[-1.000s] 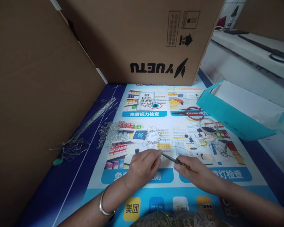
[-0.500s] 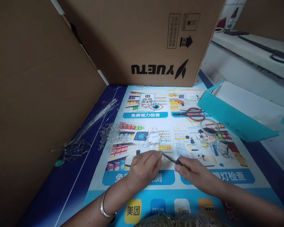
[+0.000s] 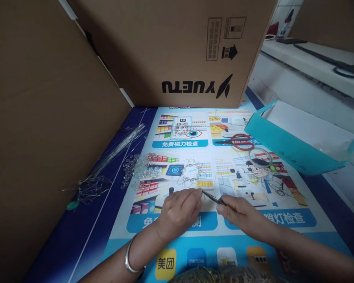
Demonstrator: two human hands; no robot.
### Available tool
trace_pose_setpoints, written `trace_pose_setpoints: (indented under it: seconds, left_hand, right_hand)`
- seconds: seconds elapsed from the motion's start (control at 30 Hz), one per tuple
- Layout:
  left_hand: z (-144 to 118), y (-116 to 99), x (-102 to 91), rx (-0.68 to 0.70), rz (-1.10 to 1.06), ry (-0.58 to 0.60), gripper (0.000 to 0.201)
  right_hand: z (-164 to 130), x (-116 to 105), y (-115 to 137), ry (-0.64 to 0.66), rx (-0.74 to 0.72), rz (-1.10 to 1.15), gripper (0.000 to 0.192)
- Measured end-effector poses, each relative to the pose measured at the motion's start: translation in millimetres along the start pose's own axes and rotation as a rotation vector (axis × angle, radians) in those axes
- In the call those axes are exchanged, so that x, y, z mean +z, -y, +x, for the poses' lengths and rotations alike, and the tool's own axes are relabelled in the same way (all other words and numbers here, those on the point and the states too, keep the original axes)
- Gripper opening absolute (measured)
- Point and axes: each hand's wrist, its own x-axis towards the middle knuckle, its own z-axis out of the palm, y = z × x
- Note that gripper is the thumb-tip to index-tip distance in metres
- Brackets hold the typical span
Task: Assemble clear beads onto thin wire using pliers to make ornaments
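Observation:
My left hand [image 3: 179, 210] is closed in a pinch just below a beaded wire ring [image 3: 191, 173] with thin wire loops like petals round it. Its fingertips appear to grip wire at the ring's near edge, though the fingers hide the exact spot. My right hand [image 3: 238, 214] is wrapped round dark needle-nose pliers [image 3: 211, 196]. Their pointed tips reach my left fingertips. A pile of clear beads [image 3: 141, 171] lies left of the ring.
Straight wires [image 3: 120, 149] and a tangled wire piece [image 3: 94, 188] lie at left. Red-handled scissors [image 3: 242, 142], a wire coil [image 3: 260, 157] and an open teal box [image 3: 297, 145] are at right. Cardboard walls [image 3: 179, 47] stand behind and left of the printed mat [image 3: 115, 245].
The view has shifted very slightly. Both hands and the pliers keep nearly the same pose, with the tips still at my left fingertips.

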Motion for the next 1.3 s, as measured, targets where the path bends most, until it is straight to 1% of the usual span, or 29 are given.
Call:
trace_pose_setpoints:
  seconds: [0.37,0.7,1.1,1.3]
  left_hand:
    - [2.1,1.3,-1.9,0.005,0.012,-0.01,0.028]
    - [1.3,1.1,-0.2,-0.01,0.007,-0.004,0.026]
    - [-0.5,0.9,0.1,-0.011,0.012,0.017,0.026]
    - [1.5,0.8,0.1,-0.02,-0.001,0.008,0.026]
  right_hand:
    - [0.8,1.7,-2.0,0.014,0.002,0.04,0.037]
    - [0.3,2.7,-0.8,-0.002,0.001,0.055,0.036]
    - [2.3,1.9,-3.2,0.009,0.004,0.025,0.037]
    - [3.1,2.3,-5.4,0.008,0.001,0.013,0.036]
